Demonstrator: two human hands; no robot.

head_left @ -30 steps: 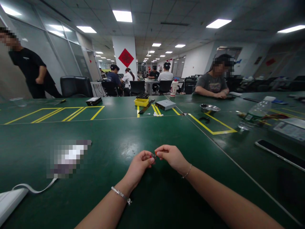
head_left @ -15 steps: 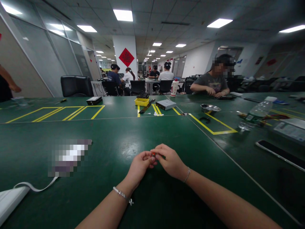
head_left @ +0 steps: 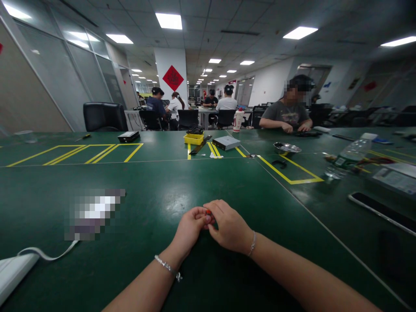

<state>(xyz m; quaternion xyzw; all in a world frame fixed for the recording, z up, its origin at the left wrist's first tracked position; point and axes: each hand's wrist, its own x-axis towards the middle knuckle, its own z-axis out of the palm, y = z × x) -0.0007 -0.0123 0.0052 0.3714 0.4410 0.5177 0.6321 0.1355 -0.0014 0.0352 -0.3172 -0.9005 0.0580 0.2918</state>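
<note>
Over the green tabletop [head_left: 143, 195], my two hands meet in front of me around a small orange-and-dark object [head_left: 208, 212]. My left hand [head_left: 189, 226] pinches it between thumb and fingers. My right hand [head_left: 230, 225] curls over it from the other side, its fingertips bent close to the object or touching it. Most of the object is hidden by the fingers, and its kind cannot be made out.
On the left lie a blurred-out device [head_left: 95, 214] with a white cable [head_left: 48, 256] and a white box [head_left: 14, 277]. To the right are a phone [head_left: 383, 212], a plastic bottle [head_left: 349, 158] and a metal bowl [head_left: 287, 148]. A yellow tray [head_left: 193, 139] and a grey box [head_left: 226, 142] stand ahead. A person [head_left: 287, 115] sits across.
My right hand has shifted slightly left and down, its fingers curling further over the small object. My left hand stays nearly still. A person's arm at the far left has left view.
</note>
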